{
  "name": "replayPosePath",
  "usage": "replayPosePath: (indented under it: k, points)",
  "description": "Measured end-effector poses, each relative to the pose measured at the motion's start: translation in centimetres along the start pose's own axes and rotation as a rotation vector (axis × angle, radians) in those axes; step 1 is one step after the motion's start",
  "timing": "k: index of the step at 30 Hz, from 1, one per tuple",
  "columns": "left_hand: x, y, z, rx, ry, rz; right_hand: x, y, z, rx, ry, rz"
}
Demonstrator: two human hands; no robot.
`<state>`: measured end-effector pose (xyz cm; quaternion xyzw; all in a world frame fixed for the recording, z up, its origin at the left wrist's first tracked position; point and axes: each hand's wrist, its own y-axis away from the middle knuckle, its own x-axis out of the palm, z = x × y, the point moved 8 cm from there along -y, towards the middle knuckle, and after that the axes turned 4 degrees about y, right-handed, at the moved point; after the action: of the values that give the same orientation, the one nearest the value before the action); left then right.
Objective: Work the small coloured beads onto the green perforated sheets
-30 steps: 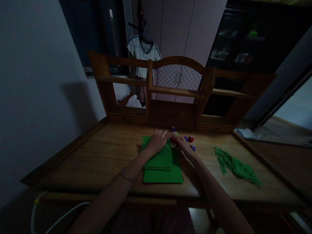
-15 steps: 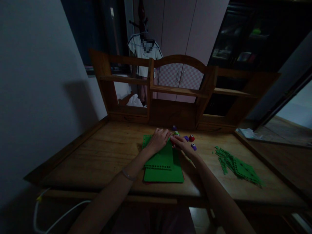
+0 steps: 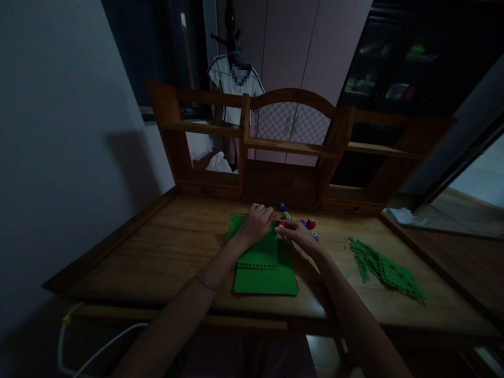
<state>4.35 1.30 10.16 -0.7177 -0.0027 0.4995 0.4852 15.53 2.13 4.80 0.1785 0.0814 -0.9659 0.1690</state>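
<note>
- Left hand (image 3: pixel 256 224) lies on the upper green sheet (image 3: pixel 262 255), fingers bent, likely to stop it sliding; whether it pinches anything, I cannot tell.
- Right hand (image 3: pixel 294 233) holds a red punch (image 3: pixel 280 223) in its fingers by the sheet's right edge, probably to steady it there.
- The sheet's long axis seems to run near to far; the punch's direction is unclear.

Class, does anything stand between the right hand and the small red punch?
Nothing visible does: the right hand touches the small red punch. The left hand rests left of it, on the green sheet.
</note>
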Motion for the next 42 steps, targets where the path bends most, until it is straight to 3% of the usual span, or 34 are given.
replayPosePath:
  k: [11,26,42]
  points:
    - [0.2,0.0,-0.1,0.022,-0.001,0.017,1.1,0.3,-0.1,0.058,-0.035,0.113]
    - [0.8,0.1,-0.1,0.025,0.11,0.084,0.7,0.3,1.0,-0.016,0.089,0.015]
    - [0.8,0.1,-0.1,0.019,0.152,0.048,0.8,0.2,0.8,-0.033,0.061,-0.001]
